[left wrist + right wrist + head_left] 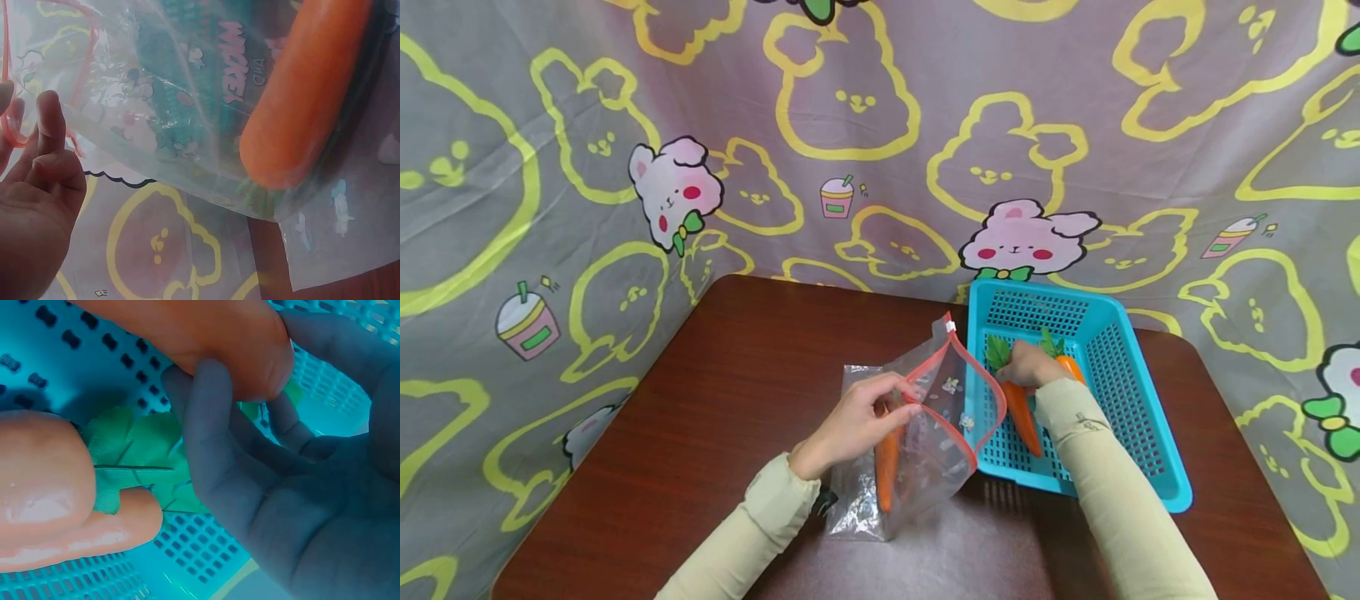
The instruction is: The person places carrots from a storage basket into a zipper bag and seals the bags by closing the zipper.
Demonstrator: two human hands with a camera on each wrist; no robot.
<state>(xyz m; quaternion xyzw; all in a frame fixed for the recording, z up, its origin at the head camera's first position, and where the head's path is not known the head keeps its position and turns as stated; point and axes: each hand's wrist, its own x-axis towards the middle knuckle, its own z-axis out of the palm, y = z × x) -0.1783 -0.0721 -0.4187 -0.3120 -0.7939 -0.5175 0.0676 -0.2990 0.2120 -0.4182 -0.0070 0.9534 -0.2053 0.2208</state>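
Observation:
With its fingers at the red-edged mouth, my left hand [862,419] pinches a clear zip bag [936,450], which gapes toward the right. Inside the bag lies a carrot [887,467], large and close in the left wrist view. My right hand [1032,365] reaches into the blue basket [1150,417] and grips another carrot [1021,417] near its leafy top. The right wrist view shows thumb and fingers around that carrot's thick end [250,350]. More carrots [44,475] with green leaves [131,444] lie beside it in the basket.
A flat clear plastic packet [857,525] lies on the brown table [737,358] under the bag. A white slider [951,326] sits at the bag's upper corner. Behind the table hangs a patterned cloth [880,167] with cartoon animals.

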